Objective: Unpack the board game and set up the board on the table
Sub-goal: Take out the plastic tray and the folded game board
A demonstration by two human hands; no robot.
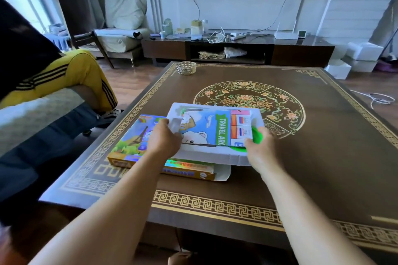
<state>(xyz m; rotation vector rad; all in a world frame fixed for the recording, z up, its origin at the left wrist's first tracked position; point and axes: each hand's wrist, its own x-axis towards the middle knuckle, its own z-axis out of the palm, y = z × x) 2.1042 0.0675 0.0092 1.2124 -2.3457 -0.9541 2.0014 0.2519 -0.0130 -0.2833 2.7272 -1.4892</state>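
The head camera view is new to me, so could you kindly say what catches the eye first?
First, the bright folded game board in the open white box tray at the table's near middle, gripped by the left hand and right hand. The colourful box lid lies under the tray's left. Beyond it, a round floral medallion on the brown table.

- A dark brown rectangular table [323,135], edged with a gold key-pattern border and bearing a round floral medallion beyond the hands, carried everything.
- A flat, colourful cardboard game-box lid [131,146] with a yellow rim lay directly on the table, under and to the left of the left hand [164,137].
- A white open cardboard box tray [215,155] rested partly on that lid, between the two hands.
- A small faceted gold-and-glass bowl [186,67] stood at the far edge, well beyond the left hand.
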